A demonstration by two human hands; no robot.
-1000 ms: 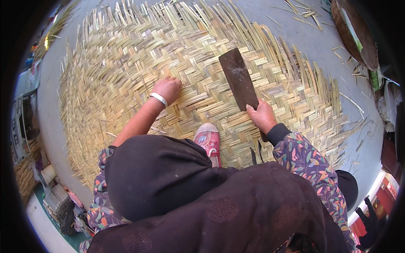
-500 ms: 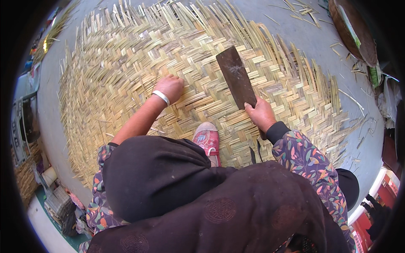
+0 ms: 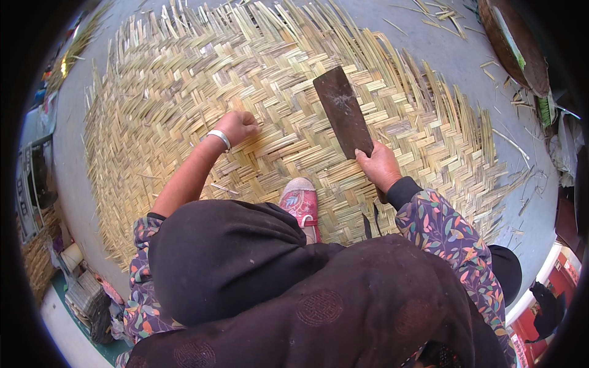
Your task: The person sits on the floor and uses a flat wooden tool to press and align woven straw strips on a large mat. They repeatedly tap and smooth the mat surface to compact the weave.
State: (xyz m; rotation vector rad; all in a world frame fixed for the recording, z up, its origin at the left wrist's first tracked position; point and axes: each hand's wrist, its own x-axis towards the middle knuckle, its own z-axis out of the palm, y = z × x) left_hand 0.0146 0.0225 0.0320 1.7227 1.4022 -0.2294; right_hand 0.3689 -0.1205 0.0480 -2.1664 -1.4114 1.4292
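Observation:
A large mat (image 3: 184,122) of split pale-yellow and greenish strips, woven in a herringbone pattern, spreads beneath both hands. Over its middle is my left hand (image 3: 238,127), with a silver bracelet at the wrist. Its fingers are curled closed, and whatever they may pinch is hidden. My right hand (image 3: 380,168) grips a dark cleaver (image 3: 341,110) by its near end, thumb on top. The broad rectangular blade points away from me, its flat face up, above the weave.
My pink shoe (image 3: 300,205) rests on the mat. Loose strip ends stick out along the mat's far and right edges. Cut scraps (image 3: 451,21) litter the grey floor (image 3: 73,141). A round brown container (image 3: 512,46) stands at the far right.
My left hand has moved a little to the left and toward me, its fingers still curled. The right hand and the cleaver have barely moved.

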